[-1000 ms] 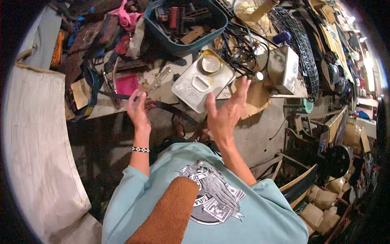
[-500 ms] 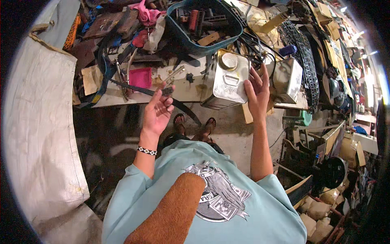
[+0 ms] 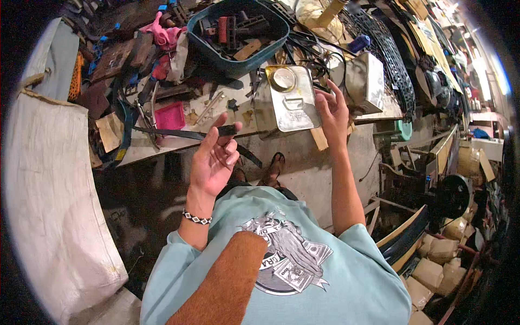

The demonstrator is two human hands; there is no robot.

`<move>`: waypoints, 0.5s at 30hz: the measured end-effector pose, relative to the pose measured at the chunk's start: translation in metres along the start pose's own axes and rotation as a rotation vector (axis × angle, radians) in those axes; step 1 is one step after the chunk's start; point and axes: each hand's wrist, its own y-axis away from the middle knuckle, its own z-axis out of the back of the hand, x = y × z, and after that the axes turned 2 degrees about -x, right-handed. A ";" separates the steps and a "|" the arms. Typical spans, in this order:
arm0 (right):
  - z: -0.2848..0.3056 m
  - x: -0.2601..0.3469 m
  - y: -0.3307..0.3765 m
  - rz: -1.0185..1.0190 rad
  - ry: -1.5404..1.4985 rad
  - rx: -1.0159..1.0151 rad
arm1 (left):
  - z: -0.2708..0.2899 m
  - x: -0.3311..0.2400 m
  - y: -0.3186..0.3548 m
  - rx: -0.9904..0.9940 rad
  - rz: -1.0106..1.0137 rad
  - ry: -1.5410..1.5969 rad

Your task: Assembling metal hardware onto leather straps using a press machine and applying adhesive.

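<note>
My left hand [image 3: 214, 162], palm up with fingers curled, pinches the end of a black strap [image 3: 170, 131] between thumb and forefinger. The strap runs left over the bench edge, and a dark length also shows behind the hand. My right hand [image 3: 333, 114] has its fingers apart beside the right edge of a silver metal can [image 3: 303, 116] with a round cap; whether it touches the can I cannot tell. A pink square tray [image 3: 169, 116] lies beyond the left hand. On my shirt rests a brown suede-like piece [image 3: 222, 281].
A dark teal basin [image 3: 238, 67] of tools and blocks stands behind the can. Another metal can [image 3: 368, 86] is to its right, by a black mesh crate [image 3: 387, 59]. A pale sheet [image 3: 54, 189] hangs at the left. Cardboard boxes [image 3: 430, 273] lie at lower right.
The whole view has shifted, so the bench things sit further left. My left hand has moved slightly right relative to the pink tray, still pinching the strap. My right hand stays beside the can.
</note>
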 end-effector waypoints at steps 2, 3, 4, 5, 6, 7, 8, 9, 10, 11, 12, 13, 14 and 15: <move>0.007 0.003 0.005 -0.024 -0.009 -0.024 | -0.007 0.004 0.001 0.013 0.023 0.015; 0.006 0.016 0.011 0.007 0.069 -0.104 | -0.011 0.005 0.003 0.032 0.036 0.026; 0.007 0.029 0.017 0.039 0.152 -0.188 | -0.014 0.007 0.004 0.055 0.054 0.040; 0.009 0.041 0.024 0.122 0.261 -0.240 | -0.017 0.010 0.006 0.052 0.058 0.037; 0.007 0.054 0.032 0.120 0.256 -0.240 | -0.021 0.013 0.007 0.067 0.045 -0.031; 0.005 0.069 0.042 0.272 0.253 -0.197 | -0.025 0.016 0.007 0.088 0.047 -0.095; 0.001 0.078 0.052 0.425 0.245 -0.146 | -0.027 0.018 0.009 0.088 0.054 -0.097; -0.004 0.086 0.061 0.449 0.194 -0.052 | -0.030 0.020 0.009 0.103 0.059 -0.163; -0.009 0.093 0.070 0.471 0.146 0.042 | -0.032 0.022 0.010 0.119 0.066 -0.225; -0.016 0.102 0.078 0.468 0.095 0.085 | -0.031 0.025 0.009 0.117 0.047 -0.263; -0.021 0.107 0.083 0.467 0.043 0.131 | -0.034 0.026 0.009 0.121 0.057 -0.262; -0.021 0.107 0.086 0.465 0.050 0.122 | -0.041 0.026 0.009 0.133 0.045 -0.307; -0.020 0.106 0.089 0.459 0.043 0.145 | -0.045 0.026 0.009 0.146 0.032 -0.351; -0.020 0.106 0.091 0.454 0.032 0.174 | -0.047 0.026 0.009 0.148 0.034 -0.350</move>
